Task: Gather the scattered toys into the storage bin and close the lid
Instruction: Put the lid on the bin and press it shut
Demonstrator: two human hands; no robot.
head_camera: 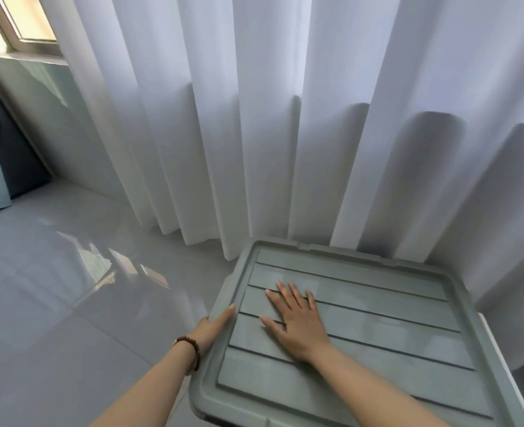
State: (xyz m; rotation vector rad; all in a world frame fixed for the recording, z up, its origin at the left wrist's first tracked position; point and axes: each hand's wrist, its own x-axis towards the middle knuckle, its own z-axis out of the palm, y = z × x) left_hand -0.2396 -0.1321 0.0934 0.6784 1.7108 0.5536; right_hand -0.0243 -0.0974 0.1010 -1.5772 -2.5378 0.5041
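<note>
Head view shows white curtains (285,118) across the upper frame and a glossy tiled floor (70,303) at left, no toys visible on it. At lower right the grey-green lid (377,318) sits on the storage bin (498,359), whose pale wall shows at the right edge. The right hand (294,325) lies flat, fingers spread, grasping nothing; the left hand (216,326) hooks the lid's left rim, its grip partly hidden. Gathering looks finished; only seating the lid fully seems left.
</note>
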